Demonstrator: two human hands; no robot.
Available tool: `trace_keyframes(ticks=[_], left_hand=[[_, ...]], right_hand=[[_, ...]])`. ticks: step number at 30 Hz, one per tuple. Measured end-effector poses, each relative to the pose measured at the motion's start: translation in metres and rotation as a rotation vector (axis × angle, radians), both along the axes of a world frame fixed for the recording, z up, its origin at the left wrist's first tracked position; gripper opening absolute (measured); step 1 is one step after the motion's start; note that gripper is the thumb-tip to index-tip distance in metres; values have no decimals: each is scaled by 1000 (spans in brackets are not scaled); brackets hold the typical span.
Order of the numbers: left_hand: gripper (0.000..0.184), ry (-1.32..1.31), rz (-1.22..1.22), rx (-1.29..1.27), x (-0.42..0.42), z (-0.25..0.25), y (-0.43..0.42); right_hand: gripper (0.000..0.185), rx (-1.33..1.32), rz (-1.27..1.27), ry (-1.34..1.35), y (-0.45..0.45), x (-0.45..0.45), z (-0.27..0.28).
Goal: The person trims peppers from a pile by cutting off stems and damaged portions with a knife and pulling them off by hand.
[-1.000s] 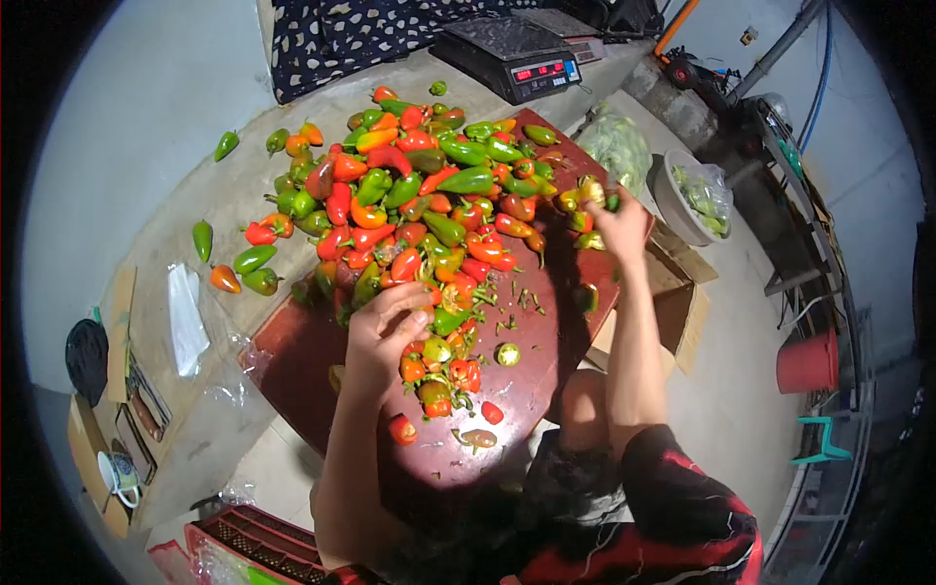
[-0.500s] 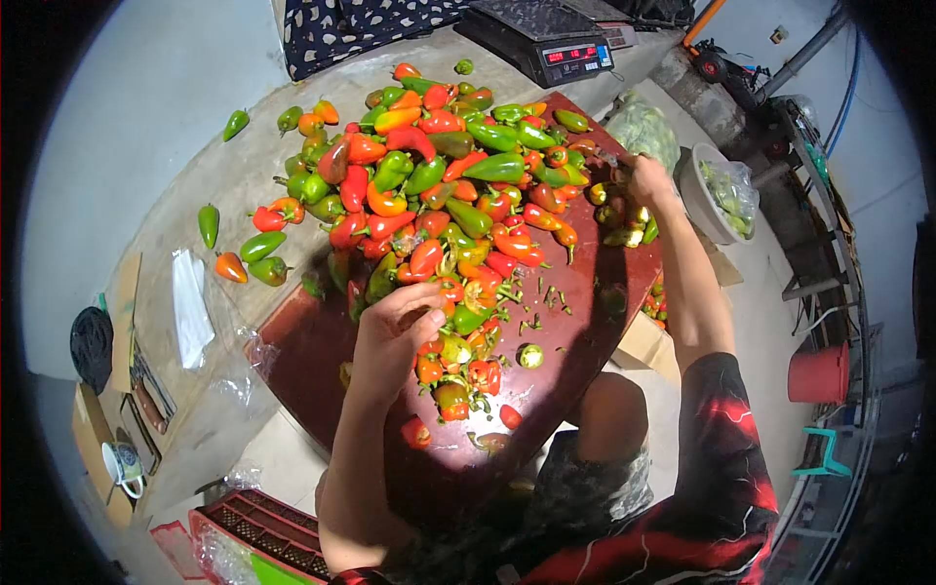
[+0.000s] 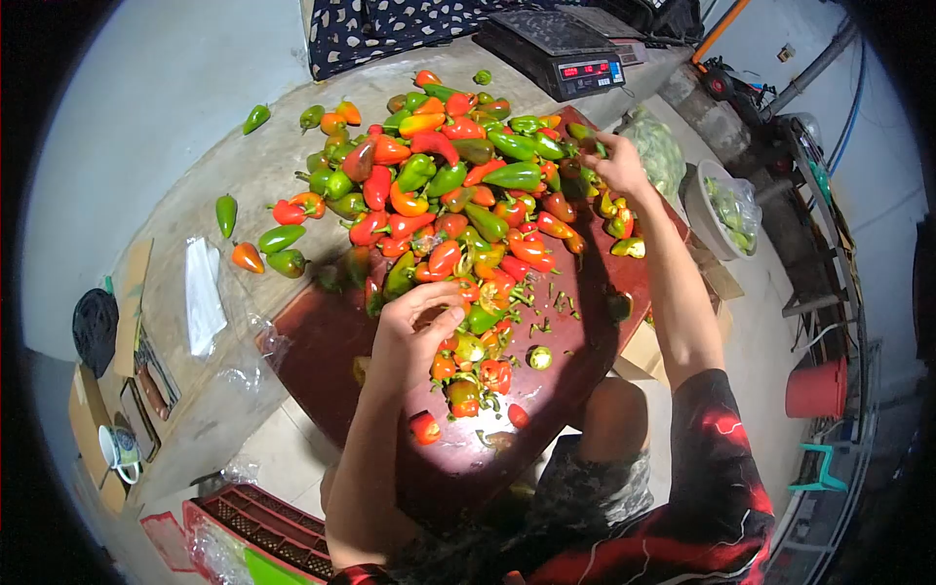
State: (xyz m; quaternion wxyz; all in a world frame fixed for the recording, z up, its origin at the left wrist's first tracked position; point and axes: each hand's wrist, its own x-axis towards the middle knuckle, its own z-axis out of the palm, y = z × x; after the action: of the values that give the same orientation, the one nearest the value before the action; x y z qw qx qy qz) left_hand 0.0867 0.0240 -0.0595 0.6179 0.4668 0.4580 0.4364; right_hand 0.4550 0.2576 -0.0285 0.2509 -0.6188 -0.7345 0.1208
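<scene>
My left hand (image 3: 421, 320) is over the near part of the pepper pile (image 3: 444, 175), its fingers curved and apart from the thumb, with nothing visible in them. Beneath and beside it lie red and green peppers with their tops cut off (image 3: 463, 398). At the pile's right edge, my right hand (image 3: 616, 168) has its fingers around what looks like a green pepper (image 3: 602, 149), partly hidden in shadow. Just below that hand sits a small group of peppers (image 3: 616, 216). Cut green stems (image 3: 561, 300) are scattered on the dark red board (image 3: 322, 331).
A digital scale (image 3: 561, 58) with lit red digits stands at the back. To the right are a bag of green produce (image 3: 651, 146) and a white tub (image 3: 704, 210). Loose peppers (image 3: 283, 239) and a white plastic bag (image 3: 203, 292) lie left. A red crate (image 3: 258, 526) stands low left.
My right hand has moved left and slightly up, from above the small group of peppers to the pile's edge. My left hand has barely moved. The whole view has shifted a little.
</scene>
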Motion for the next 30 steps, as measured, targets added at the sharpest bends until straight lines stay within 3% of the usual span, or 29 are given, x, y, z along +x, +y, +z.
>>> trace_keyframes(ticks=[3,5,7,13,16,18,21,22,25,30], left_hand=[[33,30,-32,69,0,-2,1],[32,-17,-2,23,1,0,0],[32,-13,-3,64,2,-10,0],[33,-38,0,109,3,-13,-2],[38,-30,25,121,1,-9,-2],[43,-2,40,116,4,-2,-2],[61,-142,132,-92,5,9,-4],[60,-236,141,-95,4,9,-6],[47,-484,36,-121,-1,-6,-3],[46,-814,9,-83,-9,17,-5]], right_hand=[[41,98,171,6,-32,-60,10],[52,224,292,-242,-38,-75,-5],[51,128,143,-277,-59,-98,-5],[48,115,33,-285,-83,-111,1],[52,343,-29,-65,-110,-119,2],[53,297,36,67,-142,-132,4],[53,184,235,298,-187,-163,9],[54,52,293,303,-195,-167,11],[56,81,467,355,-205,-181,9],[56,57,299,562,-211,-189,8]])
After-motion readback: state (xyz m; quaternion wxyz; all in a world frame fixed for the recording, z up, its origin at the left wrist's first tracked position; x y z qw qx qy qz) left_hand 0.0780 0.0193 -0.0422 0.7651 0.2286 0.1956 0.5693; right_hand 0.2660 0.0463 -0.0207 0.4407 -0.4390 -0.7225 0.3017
